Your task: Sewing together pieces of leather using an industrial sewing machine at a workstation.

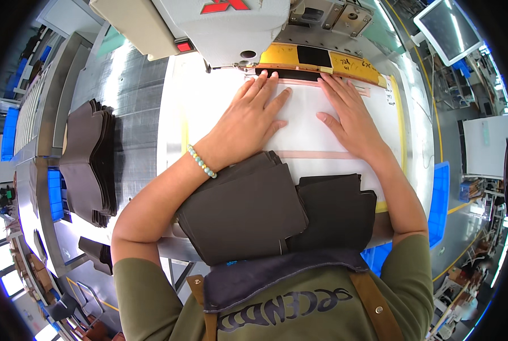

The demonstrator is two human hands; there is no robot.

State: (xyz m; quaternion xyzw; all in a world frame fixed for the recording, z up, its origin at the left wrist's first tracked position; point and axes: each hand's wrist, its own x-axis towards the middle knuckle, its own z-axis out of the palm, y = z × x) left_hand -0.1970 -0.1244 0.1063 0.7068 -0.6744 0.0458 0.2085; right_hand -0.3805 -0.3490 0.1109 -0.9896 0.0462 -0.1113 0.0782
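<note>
1 left hand (pixel 240 119) and 1 right hand (pixel 352 120) lie flat, fingers spread, with 1 black strip (pixel 296 74) at their fingertips.

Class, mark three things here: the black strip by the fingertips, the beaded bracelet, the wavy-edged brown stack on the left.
Black strip (pixel 299 74), head view: its exposed middle stretch.
Beaded bracelet (pixel 199 161), head view: middle of its visible beads.
Wavy-edged brown stack (pixel 84 159), head view: its top piece's face.
</note>
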